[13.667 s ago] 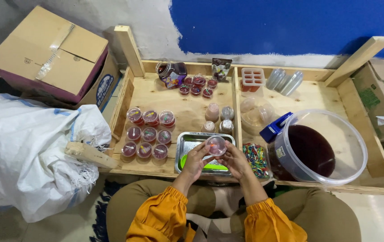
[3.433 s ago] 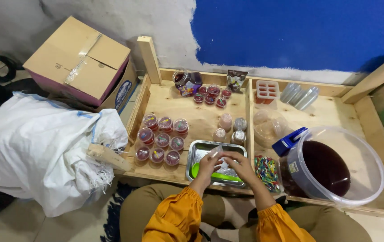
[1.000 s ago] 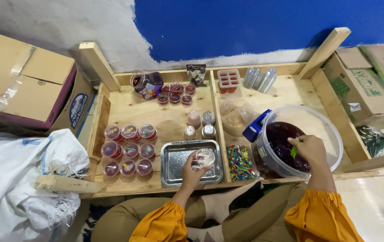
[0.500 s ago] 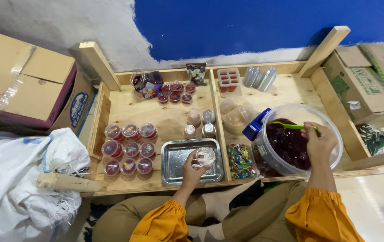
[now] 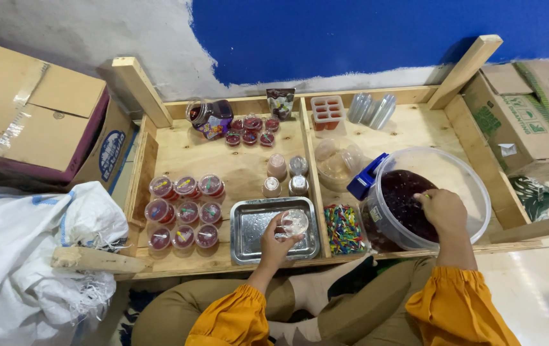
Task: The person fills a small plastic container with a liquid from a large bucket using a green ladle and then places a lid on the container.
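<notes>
At the far left a white sack (image 5: 24, 256) is seen on the floor, with a cardboard box (image 5: 37, 122) behind it. Next comes the wooden counter (image 5: 242, 160), walled by low boards. On its left part, nine filled cups (image 5: 185, 211) with lids are set in three rows, all holding dark red jelly. Behind them a jar (image 5: 207, 115) lies tilted, and a row of smaller red cups (image 5: 251, 131) is placed just beside it. Four capped cups (image 5: 285, 174) stand near the middle.

A steel tray (image 5: 252, 234) is laid at the front edge. Over it an empty clear cup (image 5: 295, 222) is held by the left hand (image 5: 276, 240); the grip is pinched about the cup's rim and side, thumb and fingers closed on it. The cup is held above the tray's right half, slightly tilted.

Right of the divider, a heap of coloured spoons (image 5: 344, 229) lies in a clear pack, just beside a large clear tub (image 5: 473, 192) of dark red jelly. A blue scoop handle (image 5: 365, 179) rests on the tub's left rim. The right hand (image 5: 442, 214) is lowered inside the tub, over the jelly; its grip is curled around something thin and green, of which only a tip is shown. Behind, an orange mould (image 5: 327, 112) and stacked clear cups (image 5: 370, 109) are placed. More boxes (image 5: 518, 115) are stacked at far right.
</notes>
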